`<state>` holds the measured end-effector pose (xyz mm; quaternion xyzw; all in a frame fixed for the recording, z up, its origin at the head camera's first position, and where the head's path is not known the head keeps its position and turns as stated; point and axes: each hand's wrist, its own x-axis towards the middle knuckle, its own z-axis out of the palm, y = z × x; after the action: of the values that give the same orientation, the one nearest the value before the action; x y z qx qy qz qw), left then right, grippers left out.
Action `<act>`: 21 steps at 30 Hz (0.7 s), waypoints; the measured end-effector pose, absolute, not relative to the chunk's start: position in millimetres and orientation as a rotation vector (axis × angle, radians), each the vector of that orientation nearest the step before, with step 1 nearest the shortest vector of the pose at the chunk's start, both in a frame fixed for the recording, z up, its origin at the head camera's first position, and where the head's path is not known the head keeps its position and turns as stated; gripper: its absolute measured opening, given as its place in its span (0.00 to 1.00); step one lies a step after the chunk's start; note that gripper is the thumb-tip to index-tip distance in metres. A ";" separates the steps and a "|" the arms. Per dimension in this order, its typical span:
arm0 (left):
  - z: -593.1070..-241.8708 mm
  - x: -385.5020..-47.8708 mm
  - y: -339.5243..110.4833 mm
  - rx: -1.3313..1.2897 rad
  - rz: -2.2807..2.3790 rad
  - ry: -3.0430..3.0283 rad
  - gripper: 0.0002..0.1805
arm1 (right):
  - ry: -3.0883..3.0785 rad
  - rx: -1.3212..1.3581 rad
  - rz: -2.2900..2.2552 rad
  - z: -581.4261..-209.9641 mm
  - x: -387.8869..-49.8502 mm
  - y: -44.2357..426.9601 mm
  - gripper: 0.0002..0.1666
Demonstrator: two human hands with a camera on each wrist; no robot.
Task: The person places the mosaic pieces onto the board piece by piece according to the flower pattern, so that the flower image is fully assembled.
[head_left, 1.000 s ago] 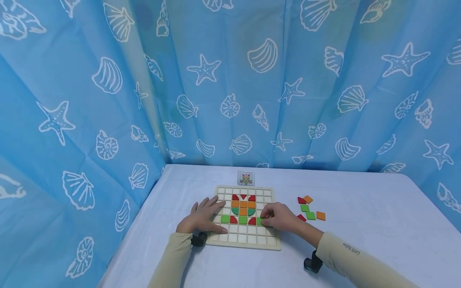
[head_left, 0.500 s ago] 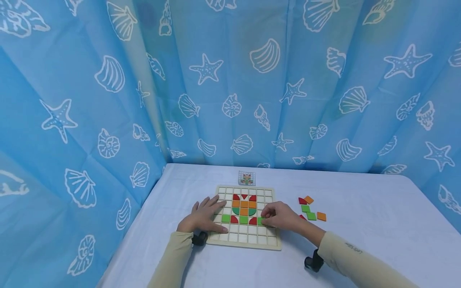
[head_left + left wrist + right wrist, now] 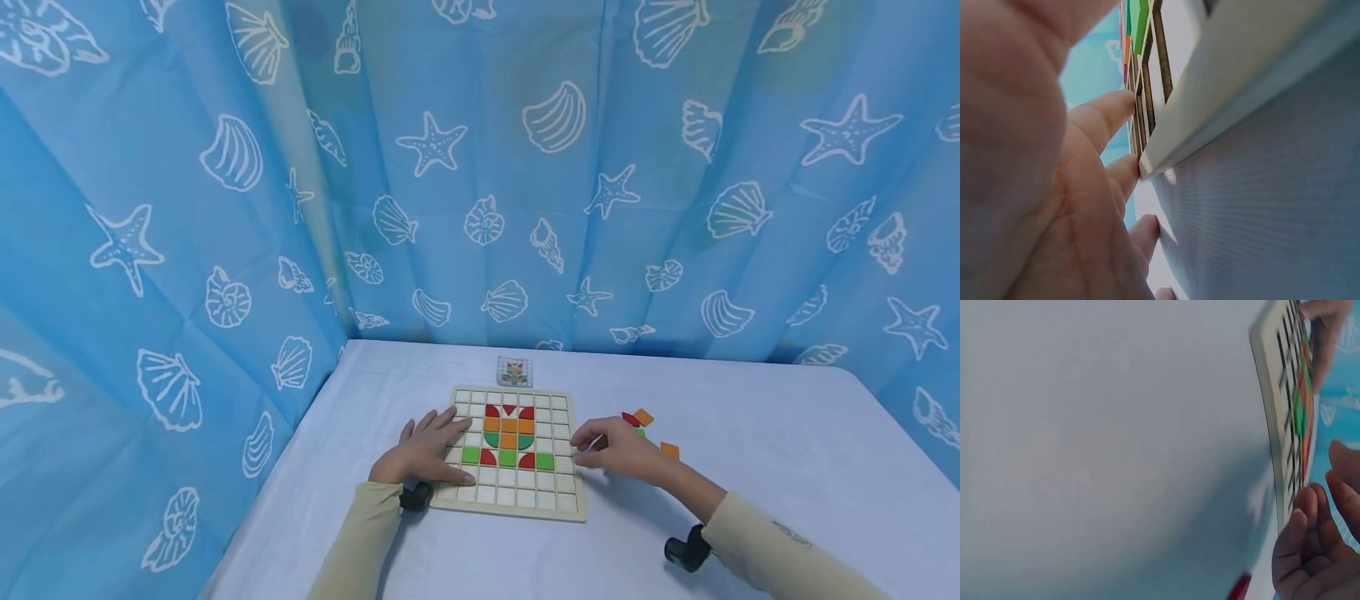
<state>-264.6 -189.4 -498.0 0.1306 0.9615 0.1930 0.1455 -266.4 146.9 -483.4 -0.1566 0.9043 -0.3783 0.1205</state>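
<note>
A pale wooden grid board (image 3: 506,498) lies on the table with a pattern of red, orange and green tiles in its squares. My left hand (image 3: 423,450) rests with spread fingers on the board's left edge; the left wrist view shows fingertips touching its frame. My right hand (image 3: 624,450) hovers just off the board's right edge, fingers loosely bent. Nothing shows between them in the right wrist view. A green square tile (image 3: 544,462) sits in the grid at the right end of the lowest tile row. The right hand partly hides the loose tiles behind it.
Beyond the board lies a small pattern card (image 3: 514,372). Loose pieces lie to the right, among them an orange tile (image 3: 670,451), another orange tile (image 3: 643,417) and a red piece (image 3: 631,419). A blue shell-print curtain (image 3: 480,167) hangs behind the white table (image 3: 420,550).
My right hand has let go of the green square tile at the row's right end and moved right, off the board, towards the loose pieces. The left hand stays put.
</note>
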 end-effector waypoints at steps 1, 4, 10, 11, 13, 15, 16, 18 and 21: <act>-498.2 -264.8 -189.3 0.376 0.551 2.768 0.54 | 2.637 -0.452 -1.104 -481.8 -266.6 150.7 0.14; -498.8 -265.3 -189.3 0.371 0.552 2.763 0.54 | 2.631 -0.442 -1.097 -477.9 -268.5 162.1 0.15; -508.0 -271.9 -190.1 0.372 0.568 2.763 0.55 | 2.669 -0.412 -1.090 -472.7 -273.6 187.4 0.16; -509.0 -272.8 -189.7 0.372 0.569 2.762 0.55 | 2.682 -0.402 -1.085 -472.9 -274.5 192.2 0.17; -506.8 -271.7 -188.7 0.369 0.567 2.760 0.55 | 2.708 -0.377 -1.079 -474.0 -276.0 201.4 0.17; -502.6 -269.6 -188.2 0.370 0.560 2.759 0.54 | 2.728 -0.368 -1.076 -475.1 -275.9 209.7 0.18; -500.6 -268.0 -188.0 0.375 0.564 2.759 0.54 | 2.740 -0.359 -1.068 -475.8 -275.7 213.4 0.18; -498.0 -265.7 -188.5 0.377 0.564 2.759 0.54 | 2.756 -0.355 -1.053 -477.6 -274.8 220.0 0.18; -495.6 -263.9 -189.8 0.380 0.561 2.758 0.54 | 2.776 -0.356 -1.022 -480.4 -273.9 228.2 0.18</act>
<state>-263.9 -189.8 -495.6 0.1322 0.9602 0.1952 0.1500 -273.9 228.2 -480.4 -0.1190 0.9286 -0.3419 0.0812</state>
